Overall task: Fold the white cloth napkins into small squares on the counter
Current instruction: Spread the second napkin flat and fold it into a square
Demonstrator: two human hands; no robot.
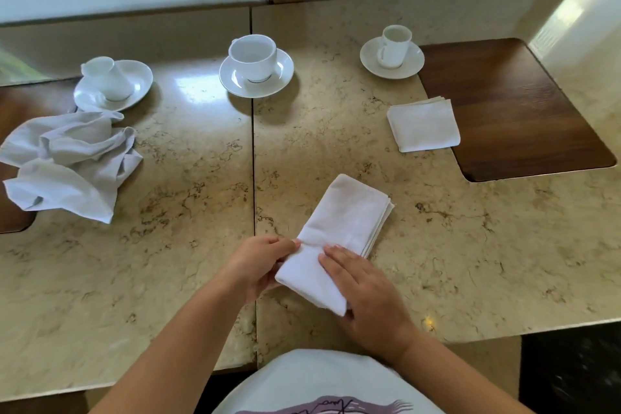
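Step in hand: the last fold, by my reading; a napkin lies as a long folded strip at lower centre of the frame, its near end lifted off the counter.
Left hand: fingers curled round the strip's left edge near its middle, pinching the cloth.
Right hand: fingers straight and together, pressing flat on the near half; the thumb seems tucked under the near corner.
Next move: probably carry the near end up and over onto the far half, match the edges, then press the crease flat.
Finished square: right of centre, half on a dark wood inlay.
Unfolded napkins: a crumpled heap at the left edge, not yet folded.
Surface: glossy beige marble slabs with a seam running down the middle.
Crockery: three white cups on saucers across the upper frame; the left cup is tipped over.
Room: pale panels and a wooden post behind the counter.
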